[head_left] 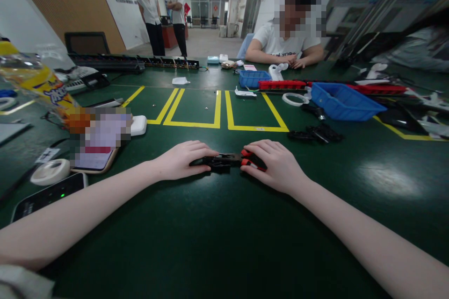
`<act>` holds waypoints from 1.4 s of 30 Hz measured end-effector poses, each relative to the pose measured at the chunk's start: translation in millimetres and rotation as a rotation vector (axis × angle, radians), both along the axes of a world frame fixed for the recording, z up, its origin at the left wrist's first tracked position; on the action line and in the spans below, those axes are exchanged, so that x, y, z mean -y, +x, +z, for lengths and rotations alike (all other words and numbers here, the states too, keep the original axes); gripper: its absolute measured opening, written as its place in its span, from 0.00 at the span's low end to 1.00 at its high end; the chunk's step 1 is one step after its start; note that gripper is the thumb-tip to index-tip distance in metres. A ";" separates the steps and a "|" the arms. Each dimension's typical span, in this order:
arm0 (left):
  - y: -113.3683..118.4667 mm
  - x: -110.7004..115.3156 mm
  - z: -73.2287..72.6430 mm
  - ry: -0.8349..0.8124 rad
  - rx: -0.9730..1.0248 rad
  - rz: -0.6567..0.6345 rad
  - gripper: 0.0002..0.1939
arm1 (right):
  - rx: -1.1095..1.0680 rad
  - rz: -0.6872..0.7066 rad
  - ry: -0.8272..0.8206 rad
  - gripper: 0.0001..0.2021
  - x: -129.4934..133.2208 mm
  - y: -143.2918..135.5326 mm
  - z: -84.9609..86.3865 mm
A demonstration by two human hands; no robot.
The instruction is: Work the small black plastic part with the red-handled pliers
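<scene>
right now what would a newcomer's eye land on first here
Probably the red handles under the right hand, bright against the dark green table near the centre. Next, the yellow tape outlines just beyond the hands, and the large blue bin further right. The tilted bottle with a yellow label stands out at far left.

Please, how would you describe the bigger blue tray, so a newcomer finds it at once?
On the green table, look ahead and right of the right hand to the black parts. Just beyond them stands the open tray; the other blue tray is smaller and farther left.
</scene>
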State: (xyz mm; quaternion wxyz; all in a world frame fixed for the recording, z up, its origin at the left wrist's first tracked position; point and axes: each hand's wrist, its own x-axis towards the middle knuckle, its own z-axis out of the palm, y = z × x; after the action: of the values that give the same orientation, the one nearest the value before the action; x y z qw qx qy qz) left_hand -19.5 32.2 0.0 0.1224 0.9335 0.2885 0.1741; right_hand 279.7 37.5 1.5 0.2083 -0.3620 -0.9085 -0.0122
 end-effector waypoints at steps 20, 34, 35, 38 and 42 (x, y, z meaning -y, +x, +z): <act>0.4 1.1 1.2 -0.023 -0.019 0.005 0.20 | -0.022 0.241 0.242 0.20 5.9 2.0 -1.2; 2.1 7.4 3.7 -0.057 -0.072 0.026 0.24 | -0.250 0.099 0.087 0.16 5.0 9.2 -3.5; 2.3 7.9 3.4 -0.063 -0.067 0.032 0.25 | -0.231 0.075 0.044 0.14 5.4 8.2 -3.0; 3.0 9.6 0.7 -0.090 -0.038 0.063 0.25 | -0.185 0.047 -0.078 0.19 6.9 6.9 -0.9; 6.0 12.4 -0.2 -0.101 0.017 0.132 0.22 | -0.190 -0.002 -0.258 0.29 8.2 11.4 2.1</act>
State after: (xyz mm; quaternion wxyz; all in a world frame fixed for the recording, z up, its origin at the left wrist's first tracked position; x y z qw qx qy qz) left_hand -13.5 19.9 -0.2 0.1599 0.9036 0.3566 0.1752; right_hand 291.1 29.3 3.5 0.2450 -0.3861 -0.8784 0.1388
